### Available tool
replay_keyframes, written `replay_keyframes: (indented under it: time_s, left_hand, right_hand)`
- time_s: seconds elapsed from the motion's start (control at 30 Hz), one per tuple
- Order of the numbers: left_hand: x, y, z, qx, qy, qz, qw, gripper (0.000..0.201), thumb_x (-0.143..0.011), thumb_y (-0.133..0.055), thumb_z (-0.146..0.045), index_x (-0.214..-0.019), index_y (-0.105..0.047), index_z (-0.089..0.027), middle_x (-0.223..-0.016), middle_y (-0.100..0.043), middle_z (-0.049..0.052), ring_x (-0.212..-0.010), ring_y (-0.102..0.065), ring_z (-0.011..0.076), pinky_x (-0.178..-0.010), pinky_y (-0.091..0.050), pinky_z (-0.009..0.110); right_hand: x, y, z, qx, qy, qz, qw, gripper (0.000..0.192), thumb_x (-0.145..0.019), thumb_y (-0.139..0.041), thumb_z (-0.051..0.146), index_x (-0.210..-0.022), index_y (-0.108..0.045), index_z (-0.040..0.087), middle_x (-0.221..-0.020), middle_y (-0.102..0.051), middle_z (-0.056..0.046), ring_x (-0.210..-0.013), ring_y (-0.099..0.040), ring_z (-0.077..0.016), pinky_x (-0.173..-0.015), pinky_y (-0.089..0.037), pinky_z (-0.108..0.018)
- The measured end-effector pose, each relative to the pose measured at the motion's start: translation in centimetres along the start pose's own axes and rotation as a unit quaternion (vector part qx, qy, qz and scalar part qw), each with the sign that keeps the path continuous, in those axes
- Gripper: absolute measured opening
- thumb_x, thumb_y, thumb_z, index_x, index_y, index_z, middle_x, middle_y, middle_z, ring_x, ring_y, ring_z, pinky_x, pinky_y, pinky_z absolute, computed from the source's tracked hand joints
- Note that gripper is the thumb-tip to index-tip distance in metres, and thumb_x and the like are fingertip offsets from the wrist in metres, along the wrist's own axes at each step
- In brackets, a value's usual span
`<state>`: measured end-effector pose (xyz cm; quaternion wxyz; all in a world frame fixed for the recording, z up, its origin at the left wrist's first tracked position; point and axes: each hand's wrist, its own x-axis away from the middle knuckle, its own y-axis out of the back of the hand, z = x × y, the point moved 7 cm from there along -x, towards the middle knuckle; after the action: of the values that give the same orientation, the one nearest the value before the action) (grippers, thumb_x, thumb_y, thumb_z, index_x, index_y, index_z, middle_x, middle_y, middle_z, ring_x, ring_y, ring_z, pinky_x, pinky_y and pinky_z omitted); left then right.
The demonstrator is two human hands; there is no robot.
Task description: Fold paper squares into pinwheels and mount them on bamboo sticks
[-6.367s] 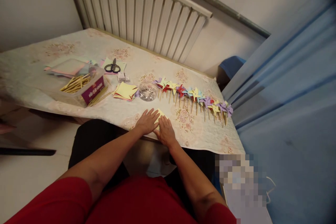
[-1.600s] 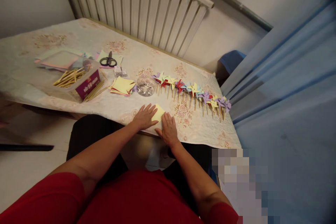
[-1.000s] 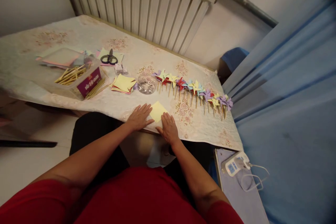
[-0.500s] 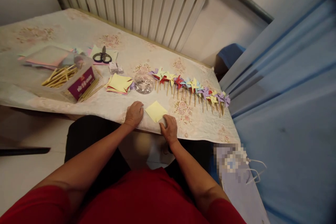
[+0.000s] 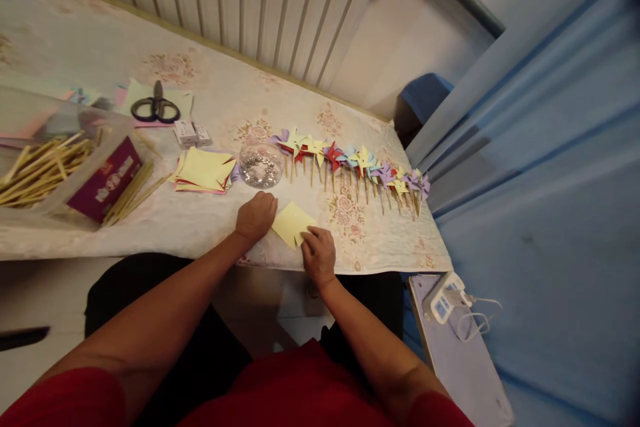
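Note:
A square of yellow paper (image 5: 293, 221) with slits cut in at its corners lies near the table's front edge, between my hands. My left hand (image 5: 257, 215) rests at its left side, fingers curled in; their tips, and whatever may be in them, are hidden. My right hand (image 5: 319, 253) has its thumb and fingers closed on the paper's right-hand corner. Just beyond my left hand is a clear round dish (image 5: 261, 167) of small shiny metal pins. To its left sits a stack of cut paper squares (image 5: 205, 170), yellow on top.
Finished paper pinwheels (image 5: 363, 160) on sticks lie in a row at the right. A clear plastic box (image 5: 83, 193) of wooden sticks stands at the left. Scissors (image 5: 157, 107) and small white boxes (image 5: 193, 135) lie behind. A power strip (image 5: 443, 300) sits right of the table.
My view has shifted, so the box and stack appear further left and closer. My left hand has come nearer the paper's left corner; my right fingers have closed at its right side.

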<state>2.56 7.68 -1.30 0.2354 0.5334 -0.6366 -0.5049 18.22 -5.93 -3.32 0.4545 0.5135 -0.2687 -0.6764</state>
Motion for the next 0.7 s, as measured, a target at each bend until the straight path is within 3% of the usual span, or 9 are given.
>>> replay_keyframes:
  time_s: [0.2, 0.37, 0.53, 0.7]
  left_hand:
    - [-0.9, 0.2, -0.4, 0.08, 0.008, 0.05, 0.995, 0.031, -0.097, -0.036, -0.033, -0.084, -0.06, -0.019, -0.092, -0.068, 0.011, -0.088, -0.064, 0.0243, -0.074, -0.044, 0.034]
    - [-1.5, 0.2, 0.2, 0.218, 0.038, 0.076, 0.972, 0.03, -0.094, -0.039, -0.037, -0.076, -0.058, -0.02, -0.08, -0.069, 0.007, -0.08, -0.066, 0.0216, -0.072, -0.046, 0.032]
    - [-1.4, -1.2, 1.5, 0.442, 0.14, 0.105, 0.88, 0.03, -0.09, -0.044, -0.044, -0.078, -0.056, -0.019, -0.072, -0.067, 0.002, -0.066, -0.066, 0.0154, -0.062, -0.051, 0.026]
    - [-1.0, -1.7, 1.4, 0.53, 0.195, 0.131, 0.815, 0.032, -0.089, -0.052, -0.048, -0.081, -0.056, -0.017, -0.072, -0.064, 0.003, -0.063, -0.066, 0.0163, -0.06, -0.054, 0.028]
  right_hand:
    - [-0.1, 0.6, 0.1, -0.031, -0.03, -0.043, 0.998, 0.023, -0.094, -0.05, 0.021, -0.095, -0.073, 0.023, -0.106, -0.069, -0.01, -0.105, -0.059, -0.0235, -0.093, -0.049, -0.041]
    - [-1.1, 1.9, -0.3, -0.073, -0.089, -0.111, 0.987, 0.021, -0.095, -0.049, 0.025, -0.09, -0.07, 0.021, -0.094, -0.07, -0.009, -0.095, -0.061, -0.0229, -0.088, -0.049, -0.04]
    - [-3.0, 3.7, -0.4, -0.078, -0.116, -0.16, 0.977, 0.024, -0.096, -0.046, 0.026, -0.086, -0.066, 0.021, -0.088, -0.069, -0.006, -0.089, -0.061, -0.0219, -0.086, -0.049, -0.038]
    - [-4.5, 5.5, -0.4, -0.082, -0.105, -0.207, 0.969, 0.023, -0.095, -0.049, 0.03, -0.085, -0.067, 0.02, -0.085, -0.067, -0.006, -0.086, -0.06, -0.0214, -0.084, -0.048, -0.037]
